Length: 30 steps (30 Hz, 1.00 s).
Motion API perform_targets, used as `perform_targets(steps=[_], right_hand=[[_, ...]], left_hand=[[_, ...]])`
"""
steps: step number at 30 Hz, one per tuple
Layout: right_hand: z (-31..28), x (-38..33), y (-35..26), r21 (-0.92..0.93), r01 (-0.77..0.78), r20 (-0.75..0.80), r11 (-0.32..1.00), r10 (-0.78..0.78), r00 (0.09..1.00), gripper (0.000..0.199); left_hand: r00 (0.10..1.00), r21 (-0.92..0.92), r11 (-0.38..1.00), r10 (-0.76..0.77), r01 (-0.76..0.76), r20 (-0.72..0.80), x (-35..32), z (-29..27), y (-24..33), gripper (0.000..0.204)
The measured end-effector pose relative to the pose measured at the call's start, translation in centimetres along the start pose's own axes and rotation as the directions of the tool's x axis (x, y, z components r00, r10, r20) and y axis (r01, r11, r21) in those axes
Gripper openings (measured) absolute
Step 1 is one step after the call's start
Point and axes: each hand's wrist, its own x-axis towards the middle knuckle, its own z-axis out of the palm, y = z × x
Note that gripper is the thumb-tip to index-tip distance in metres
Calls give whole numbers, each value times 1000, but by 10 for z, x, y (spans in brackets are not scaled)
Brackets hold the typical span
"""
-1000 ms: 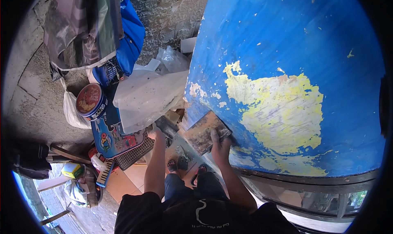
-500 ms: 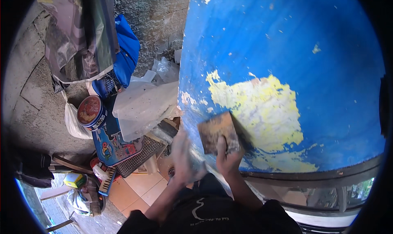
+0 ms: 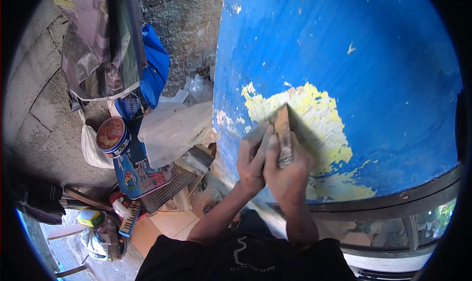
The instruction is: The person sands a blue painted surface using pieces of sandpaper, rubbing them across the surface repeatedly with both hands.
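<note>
A flat, square, worn brown block is tilted up on edge against a large curved blue panel. My right hand is wrapped round its near end, thumb lying along it. Pressed to its left face are the bent fingers of my left hand; some fingertips are hidden behind the block. The block's far corner lies over a bare patch of whitish and yellow, where the blue paint has gone. This patch has ragged edges, with smaller chips scattered around it.
Dark window trim borders the panel's near edge. To the left stand a round cookie tin, a white plastic bag, a clear plastic sheet and a toy keyboard. A large grey plastic bag hangs at the upper left.
My left hand has come up from the left and taken hold of the block beside my right hand. The block has turned from flat face up to edge-on and moved slightly farther out.
</note>
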Motion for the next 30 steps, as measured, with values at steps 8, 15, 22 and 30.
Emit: perform_targets(steps=[8, 15, 22, 30], right_hand=[[0, 27, 0, 56, -56, 17, 997, 55, 998, 18], [9, 25, 0, 63, -24, -20, 998, 25, 999, 20], [10, 12, 2, 170, -92, -87, 981, 108, 990, 21], [7, 19, -7, 101, -107, 52, 989, 102, 993, 19]], left_hand=[[984, 181, 978, 123, -99, -130, 31, 14, -13, 41], [998, 143, 989, 54, -50, -21, 38, -4, -2, 41], [989, 210, 967, 140, -147, 48, 32, -13, 0, 46], [993, 255, 961, 85, -103, 80, 39, -21, -3, 48]])
